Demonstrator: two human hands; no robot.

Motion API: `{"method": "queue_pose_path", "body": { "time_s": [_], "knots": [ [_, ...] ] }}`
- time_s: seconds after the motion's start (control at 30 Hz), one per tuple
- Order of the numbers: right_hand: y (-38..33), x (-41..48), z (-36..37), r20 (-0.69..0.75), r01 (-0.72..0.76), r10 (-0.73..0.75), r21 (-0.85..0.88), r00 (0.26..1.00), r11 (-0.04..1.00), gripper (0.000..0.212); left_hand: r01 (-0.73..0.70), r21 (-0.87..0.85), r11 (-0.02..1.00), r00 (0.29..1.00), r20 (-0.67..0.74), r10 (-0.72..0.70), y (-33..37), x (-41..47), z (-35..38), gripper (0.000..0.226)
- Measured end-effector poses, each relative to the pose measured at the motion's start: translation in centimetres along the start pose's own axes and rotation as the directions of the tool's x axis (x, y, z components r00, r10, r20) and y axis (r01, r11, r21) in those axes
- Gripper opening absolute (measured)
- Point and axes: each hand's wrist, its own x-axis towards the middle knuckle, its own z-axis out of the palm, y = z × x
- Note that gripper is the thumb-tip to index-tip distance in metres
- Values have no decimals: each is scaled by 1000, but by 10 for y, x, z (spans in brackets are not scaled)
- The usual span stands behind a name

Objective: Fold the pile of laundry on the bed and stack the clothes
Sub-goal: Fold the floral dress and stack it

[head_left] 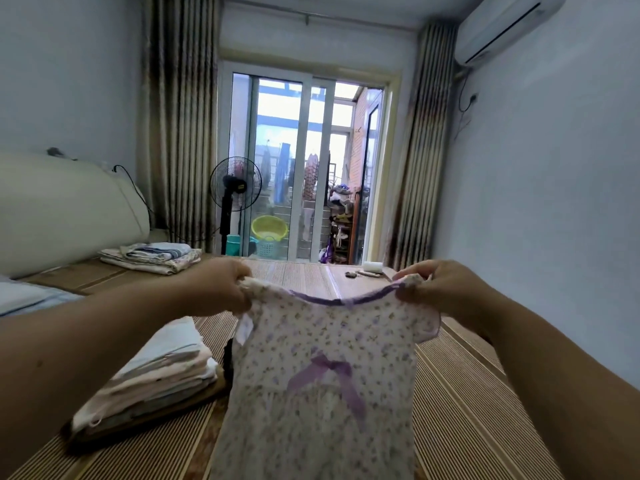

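Note:
A small white floral dress [322,382] with purple trim and a purple bow hangs spread out in the air in front of me. My left hand [218,287] pinches its left shoulder and my right hand [446,289] pinches its right shoulder, both held up above the bed [467,393]. A stack of folded clothes [156,379] lies on the bed mat to the lower left, beside the dress. A second, smaller folded pile [152,256] sits further back on the left, near the headboard.
The bed is covered by a striped bamboo mat. A cream padded headboard [65,209] runs along the left. Small items and a white roll [372,267] lie at the far end. Beyond stand a black fan [235,188] and a glass balcony door [304,168].

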Motion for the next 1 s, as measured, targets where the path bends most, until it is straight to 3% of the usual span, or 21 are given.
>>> {"method": "queue_pose_path", "body": {
  "time_s": [0.1, 0.27, 0.43, 0.5, 0.7, 1.0],
  "knots": [
    [-9, 0, -5, -50, 43, -47, -76, 998, 996, 16, 0, -255, 967, 998, -54, -15, 1, 1, -9, 12],
    [-26, -11, -19, -97, 132, -139, -74, 985, 988, 40, -35, -698, 716, 999, -46, 4, 8, -9, -31, 6],
    [-58, -29, -34, -76, 238, -232, 80, 970, 968, 24, -164, -884, 439, 986, -126, 113, 19, -18, -56, 13],
    [-72, -33, -38, -108, 279, -269, 95, 957, 956, 17, -192, -904, 382, 981, -164, 105, 23, -17, -65, 17],
    [-90, -25, -47, -225, 328, -323, -15, 919, 945, 16, -209, -855, 475, 972, -237, 1, 41, -9, -78, 18],
    [-35, 47, -31, -224, 141, -240, -384, 945, 912, 20, 39, -736, 676, 960, -161, -230, 40, 60, -31, 16]
  ]
}}
